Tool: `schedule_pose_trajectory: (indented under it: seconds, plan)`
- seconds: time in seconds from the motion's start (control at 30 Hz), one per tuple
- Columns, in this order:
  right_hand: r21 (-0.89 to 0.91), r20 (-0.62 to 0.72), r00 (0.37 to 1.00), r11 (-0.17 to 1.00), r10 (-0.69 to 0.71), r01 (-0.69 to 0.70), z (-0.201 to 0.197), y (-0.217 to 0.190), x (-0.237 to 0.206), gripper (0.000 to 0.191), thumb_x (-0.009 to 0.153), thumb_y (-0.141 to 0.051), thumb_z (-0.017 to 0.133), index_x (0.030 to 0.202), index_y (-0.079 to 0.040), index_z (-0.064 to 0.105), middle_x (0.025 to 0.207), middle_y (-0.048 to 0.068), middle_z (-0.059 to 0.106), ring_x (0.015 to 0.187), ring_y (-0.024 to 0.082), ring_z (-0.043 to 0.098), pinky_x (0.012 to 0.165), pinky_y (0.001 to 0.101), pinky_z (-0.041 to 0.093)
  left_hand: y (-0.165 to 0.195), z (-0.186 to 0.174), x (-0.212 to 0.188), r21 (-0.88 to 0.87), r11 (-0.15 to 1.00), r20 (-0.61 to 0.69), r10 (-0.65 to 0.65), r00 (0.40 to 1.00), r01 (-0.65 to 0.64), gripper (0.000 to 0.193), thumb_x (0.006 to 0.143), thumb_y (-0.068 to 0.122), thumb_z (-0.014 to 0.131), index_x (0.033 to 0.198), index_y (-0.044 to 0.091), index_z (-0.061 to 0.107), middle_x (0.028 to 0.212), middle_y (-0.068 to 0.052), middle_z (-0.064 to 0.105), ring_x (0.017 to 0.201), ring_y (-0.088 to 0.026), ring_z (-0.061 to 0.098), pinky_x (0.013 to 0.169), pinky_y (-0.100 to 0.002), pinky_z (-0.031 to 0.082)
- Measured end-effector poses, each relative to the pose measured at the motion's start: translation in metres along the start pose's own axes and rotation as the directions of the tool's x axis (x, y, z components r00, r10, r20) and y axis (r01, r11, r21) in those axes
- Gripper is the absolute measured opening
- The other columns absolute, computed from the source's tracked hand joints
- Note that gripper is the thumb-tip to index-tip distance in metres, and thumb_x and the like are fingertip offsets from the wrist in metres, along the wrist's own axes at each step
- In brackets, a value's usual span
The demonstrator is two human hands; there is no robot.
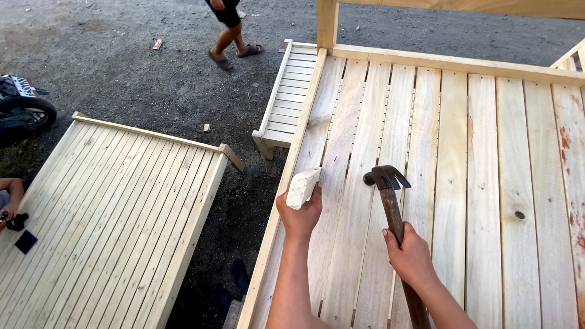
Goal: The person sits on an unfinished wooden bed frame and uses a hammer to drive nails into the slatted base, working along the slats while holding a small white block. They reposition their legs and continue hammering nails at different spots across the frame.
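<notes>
Pale slatted planks (451,183) lie under me. My left hand (300,218) is closed around a white block (303,187) at ten o'clock. My right hand (411,256) clenches the claw hammer (390,201) handle, head at twelve.

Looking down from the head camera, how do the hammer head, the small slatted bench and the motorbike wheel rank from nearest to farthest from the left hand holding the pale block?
From the left hand:
1. Hammer head, just to its right, over the slats.
2. Small bench, up ahead on the ground beyond the frame's left rail.
3. Motorbike wheel, far left at the picture's edge.
</notes>
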State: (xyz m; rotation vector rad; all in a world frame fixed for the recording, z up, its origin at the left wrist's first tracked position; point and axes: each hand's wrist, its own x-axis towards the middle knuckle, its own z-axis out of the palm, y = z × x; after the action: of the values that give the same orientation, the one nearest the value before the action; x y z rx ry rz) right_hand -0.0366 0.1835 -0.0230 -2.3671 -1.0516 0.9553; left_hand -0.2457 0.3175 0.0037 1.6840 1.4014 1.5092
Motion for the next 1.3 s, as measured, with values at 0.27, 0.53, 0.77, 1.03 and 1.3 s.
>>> schedule_pose_trajectory:
  seconds: [0.27, 0.53, 0.77, 1.03, 1.3]
  plan:
    - [0.237, 0.068, 0.997, 0.971, -0.043, 0.026, -0.037, -0.046, -0.016, 0.037, 0.097, -0.039, 0.062, 0.095, -0.002, 0.059, 0.069, 0.01, 0.065, 0.051, 0.018, 0.064, 0.051, 0.0356, 0.054, 0.011, 0.004, -0.004, 0.002, 1.0, -0.012, 0.008, 1.0, -0.008, 0.023, 0.084, 0.012, 0.078, 0.105, 0.005, 0.078, 0.085, -0.012, 0.079, 0.081, -0.02, 0.08, 0.07, -0.029, 0.06]
    - [0.389, -0.184, 0.942, 0.859, -0.282, 0.333, -0.039, -0.071, -0.022, 0.033, 0.098, -0.037, 0.059, 0.094, -0.004, 0.055, 0.061, 0.008, 0.061, 0.048, 0.016, 0.06, 0.046, 0.0342, 0.05, 0.006, 0.008, 0.001, 0.022, 0.994, -0.004, -0.11, 0.994, 0.11, 0.017, 0.083, 0.015, 0.079, 0.098, 0.007, 0.079, 0.079, -0.012, 0.079, 0.074, -0.022, 0.081, 0.066, -0.032, 0.06]
    - [0.121, 0.055, 0.986, 0.981, -0.157, 0.149, -0.006, -0.135, 0.042, 0.039, 0.101, -0.043, 0.056, 0.097, -0.004, 0.056, 0.064, 0.015, 0.065, 0.054, 0.028, 0.068, 0.053, 0.0417, 0.056, -0.001, 0.012, -0.003, 0.081, 0.995, -0.04, -0.052, 0.998, 0.055, 0.019, 0.081, 0.017, 0.08, 0.097, 0.007, 0.081, 0.077, -0.014, 0.077, 0.077, -0.028, 0.079, 0.066, -0.034, 0.06]
    - [0.259, -0.345, 0.821, 0.795, -0.454, 0.549, -0.03, -0.094, -0.016, 0.034, 0.102, -0.036, 0.056, 0.096, -0.002, 0.055, 0.065, 0.014, 0.064, 0.055, 0.021, 0.064, 0.052, 0.0372, 0.051, -0.001, 0.013, -0.001, 0.084, 0.992, -0.06, -0.087, 0.994, 0.092, 0.015, 0.083, 0.02, 0.079, 0.092, 0.008, 0.079, 0.075, -0.012, 0.076, 0.072, -0.026, 0.078, 0.063, -0.035, 0.059]
    - [0.105, -0.122, 0.948, 0.946, -0.294, 0.307, -0.037, -0.144, 0.036, 0.04, 0.101, -0.041, 0.055, 0.098, -0.001, 0.058, 0.061, 0.015, 0.065, 0.054, 0.028, 0.068, 0.056, 0.0434, 0.055, 0.003, 0.01, 0.0, 0.094, 0.995, -0.09, -0.034, 0.995, 0.043, 0.016, 0.082, 0.022, 0.08, 0.091, 0.008, 0.078, 0.076, -0.013, 0.076, 0.075, -0.03, 0.077, 0.064, -0.036, 0.06]
